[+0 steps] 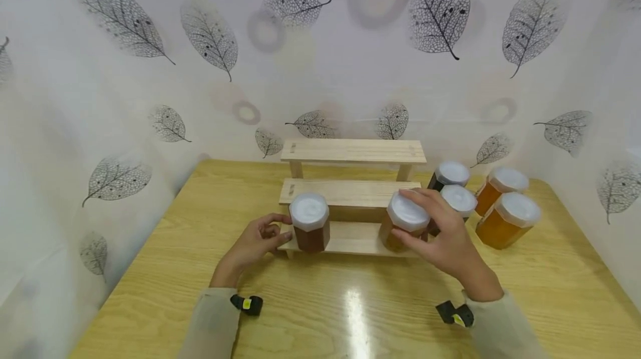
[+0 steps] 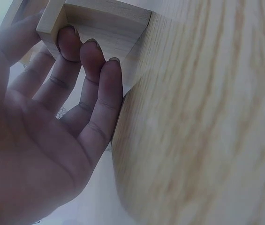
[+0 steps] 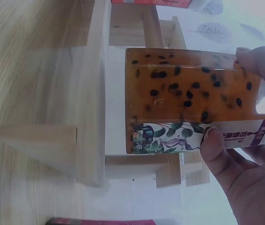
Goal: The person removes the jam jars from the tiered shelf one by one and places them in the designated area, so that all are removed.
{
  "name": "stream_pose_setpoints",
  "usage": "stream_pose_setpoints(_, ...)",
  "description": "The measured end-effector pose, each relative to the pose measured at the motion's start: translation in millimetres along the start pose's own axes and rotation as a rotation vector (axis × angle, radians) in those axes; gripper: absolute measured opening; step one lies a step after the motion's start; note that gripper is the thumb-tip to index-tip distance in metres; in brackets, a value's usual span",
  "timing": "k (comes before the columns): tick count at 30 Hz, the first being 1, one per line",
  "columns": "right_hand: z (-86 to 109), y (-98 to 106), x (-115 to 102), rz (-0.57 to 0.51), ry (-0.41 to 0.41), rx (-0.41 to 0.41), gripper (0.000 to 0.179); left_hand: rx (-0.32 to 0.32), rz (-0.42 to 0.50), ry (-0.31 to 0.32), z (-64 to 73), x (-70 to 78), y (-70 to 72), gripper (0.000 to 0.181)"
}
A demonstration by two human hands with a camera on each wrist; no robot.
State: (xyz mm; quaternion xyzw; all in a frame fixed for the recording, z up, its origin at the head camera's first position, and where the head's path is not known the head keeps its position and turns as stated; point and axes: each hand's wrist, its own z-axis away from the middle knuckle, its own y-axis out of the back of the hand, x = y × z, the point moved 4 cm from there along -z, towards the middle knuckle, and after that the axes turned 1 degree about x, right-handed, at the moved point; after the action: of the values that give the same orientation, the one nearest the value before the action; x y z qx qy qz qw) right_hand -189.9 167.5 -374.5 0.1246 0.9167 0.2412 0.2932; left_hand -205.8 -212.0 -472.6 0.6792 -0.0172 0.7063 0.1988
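A three-step wooden rack [image 1: 353,150] stands on the table. On the left of its lowest step sits a jar of dark reddish-brown contents [image 1: 311,234] with a white lid. My left hand [image 1: 257,242] is at that step's left end, fingers bent round the board's end [image 2: 52,28], beside the jar. My right hand [image 1: 443,239] grips a white-lidded jar of orange contents with black seeds [image 3: 184,89], thumb and fingers on opposite sides near the lid. This jar is upright over the right part of the lowest step, its base a small gap above the board [image 3: 94,93].
Right of the rack stand several more lidded jars: two orange ones, a nearer [image 1: 506,222] and a farther [image 1: 493,192], and darker ones, including one at the back [image 1: 440,181]. A leaf-patterned cloth [image 1: 330,69] hangs behind the wood-grain table [image 1: 310,303].
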Motion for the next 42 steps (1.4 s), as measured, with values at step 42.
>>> stream_pose_setpoints(42,67.9,94,16,0.177,-0.240,0.064,0.089,0.012,0.008,-0.002,0.8,0.1,1.0,0.037)
